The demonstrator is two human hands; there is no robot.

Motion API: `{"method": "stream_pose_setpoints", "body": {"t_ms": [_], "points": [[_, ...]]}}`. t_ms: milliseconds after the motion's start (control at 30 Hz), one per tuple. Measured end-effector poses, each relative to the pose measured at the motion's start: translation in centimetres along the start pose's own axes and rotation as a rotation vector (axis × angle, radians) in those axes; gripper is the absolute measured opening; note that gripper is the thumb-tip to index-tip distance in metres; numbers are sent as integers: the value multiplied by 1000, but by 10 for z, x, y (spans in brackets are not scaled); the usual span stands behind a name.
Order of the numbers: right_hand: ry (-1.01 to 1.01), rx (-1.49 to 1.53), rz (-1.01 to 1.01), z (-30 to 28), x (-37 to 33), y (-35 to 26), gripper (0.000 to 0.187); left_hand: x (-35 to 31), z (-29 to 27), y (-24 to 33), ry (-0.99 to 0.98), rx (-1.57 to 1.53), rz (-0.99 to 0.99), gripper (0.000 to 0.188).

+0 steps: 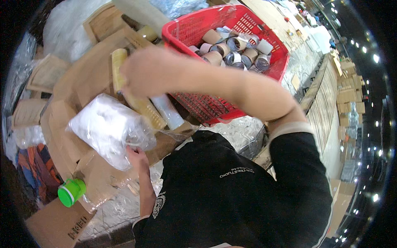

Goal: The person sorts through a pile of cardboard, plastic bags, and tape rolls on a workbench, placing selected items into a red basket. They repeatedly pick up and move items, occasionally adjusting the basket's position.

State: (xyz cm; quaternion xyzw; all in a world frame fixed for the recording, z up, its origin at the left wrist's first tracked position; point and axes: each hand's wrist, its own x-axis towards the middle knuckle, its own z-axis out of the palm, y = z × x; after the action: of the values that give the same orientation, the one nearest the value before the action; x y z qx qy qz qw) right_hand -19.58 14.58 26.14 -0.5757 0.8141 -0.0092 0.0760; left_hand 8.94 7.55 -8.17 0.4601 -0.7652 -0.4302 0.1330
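A clear plastic bag (pixel 105 128) with white contents lies on brown cardboard. My left hand (pixel 138 160) is closed on its near edge, fingers pinching the film. My right arm reaches across from the right, and my right hand (pixel 144 72) is smeared by motion above the cardboard. Beside and partly under that hand is a yellow stack of tape rolls (pixel 119 60). More yellow rolls (pixel 144 109) run below it, next to a pale blue-white roll (pixel 168 113). The right fingers are too blurred to show whether they hold a roll.
A red plastic basket (pixel 175 31) behind my right arm holds many used tape cores (pixel 237 43). A green cup (pixel 71 192) stands at the lower left near a cardboard box (pixel 58 223). Plastic wrap (pixel 68 27) and boxes lie at the far left; stacked cartons (pixel 347 95) are at the right.
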Motion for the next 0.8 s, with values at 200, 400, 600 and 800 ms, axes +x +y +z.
{"method": "stream_pose_setpoints", "body": {"t_ms": [200,400,600,800], "points": [[161,-135,273,-31,-49,195,36,20,21,-37,-71,10,9,62],[-144,-71,-14,165,-4,279,32,24,31,-56,-74,103,-15,71],[-17,-24,4,286,37,260,35,16,39,-46,-96,41,-274,87],[-308,-398,44,213,-29,284,37,14,43,-36,-25,56,-464,88]]}}
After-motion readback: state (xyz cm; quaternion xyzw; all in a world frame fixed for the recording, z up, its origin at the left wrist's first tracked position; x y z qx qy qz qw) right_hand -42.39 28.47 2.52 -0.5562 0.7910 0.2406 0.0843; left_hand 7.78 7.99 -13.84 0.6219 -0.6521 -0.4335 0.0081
